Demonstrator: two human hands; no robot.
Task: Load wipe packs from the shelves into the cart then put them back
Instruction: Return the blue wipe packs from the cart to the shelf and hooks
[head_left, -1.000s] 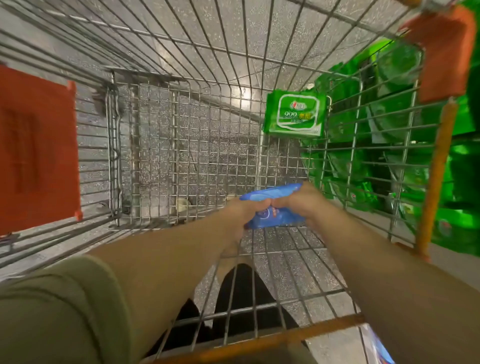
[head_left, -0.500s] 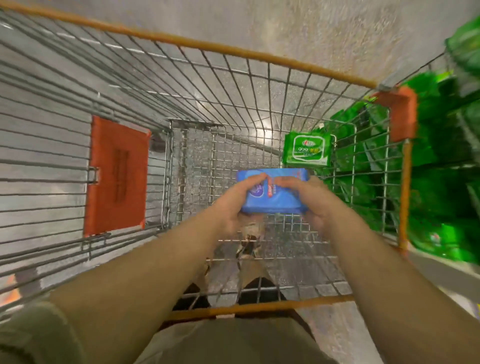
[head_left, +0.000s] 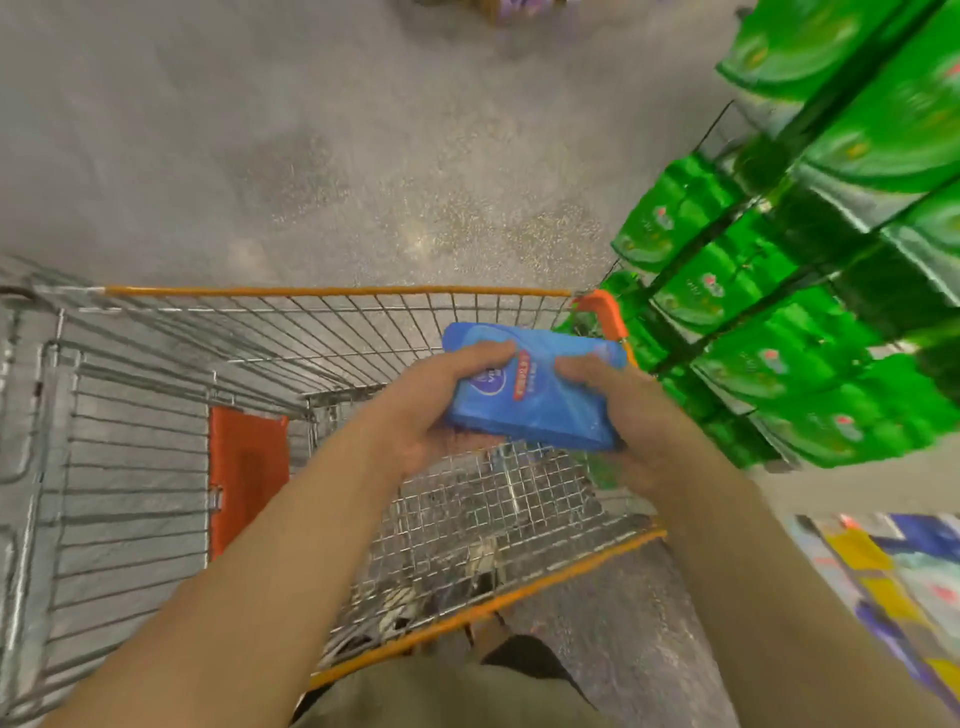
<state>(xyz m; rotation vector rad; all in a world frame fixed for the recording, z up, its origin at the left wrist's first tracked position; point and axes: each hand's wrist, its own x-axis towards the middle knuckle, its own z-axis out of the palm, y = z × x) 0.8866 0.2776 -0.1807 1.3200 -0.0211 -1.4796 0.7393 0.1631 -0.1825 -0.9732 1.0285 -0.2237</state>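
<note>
A blue wipe pack (head_left: 540, 395) with a red label is held above the wire cart (head_left: 322, 332), near its right side. My left hand (head_left: 431, 415) grips its left end, thumb on top and fingers underneath. My right hand (head_left: 623, 415) grips its right end the same way. The green wipe pack seen earlier inside the cart is hidden behind the blue pack and my hands. Shelves of green wipe packs (head_left: 789, 312) stand just right of the cart.
The cart has orange rim trim and an orange plastic panel (head_left: 247, 478) on its left inner wall. Grey speckled floor (head_left: 311, 156) stretches ahead. Colourful packs (head_left: 893, 582) lie on a lower shelf at bottom right. My feet show through the cart's mesh.
Both hands have lifted the blue pack from deep inside the cart up to rim height and toward the right. My view has risen, showing the floor and shelves.
</note>
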